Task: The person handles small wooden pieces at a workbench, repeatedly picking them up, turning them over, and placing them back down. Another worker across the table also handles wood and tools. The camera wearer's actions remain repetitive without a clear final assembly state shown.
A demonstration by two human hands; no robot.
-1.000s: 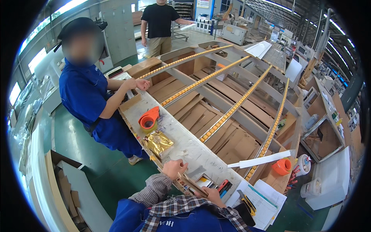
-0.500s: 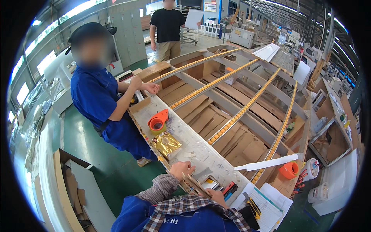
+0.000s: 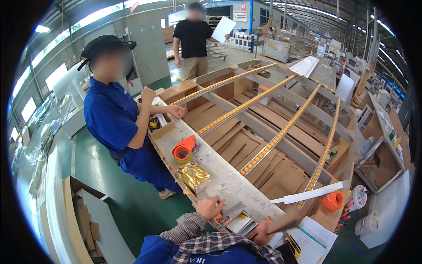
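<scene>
My left hand [image 3: 210, 207] rests with curled fingers on the near end of a long grey worktop [image 3: 220, 176], and nothing shows in it. Beside it lie a grey flat piece [image 3: 235, 208] and a small tray of odd items [image 3: 239, 223]. My right hand [image 3: 263, 232] is closed around a brown strip [image 3: 288, 220] that points right and is blurred. A crumpled gold foil bag [image 3: 194, 175] and an orange tape dispenser [image 3: 183, 149] sit farther up the worktop.
A co-worker in blue [image 3: 116, 125] stands at the worktop's left side, one hand on it. A person in black [image 3: 193, 37] holds a white sheet at the far end. Yellow roller rails [image 3: 272, 141] cross the wooden frame. A white strip [image 3: 313, 193], another orange dispenser [image 3: 332, 200] and papers [image 3: 314, 240] are at right.
The view has drawn closer to the bench. My right hand has lifted the brown strip up to the right. The co-worker has shifted along the worktop and raised a fist.
</scene>
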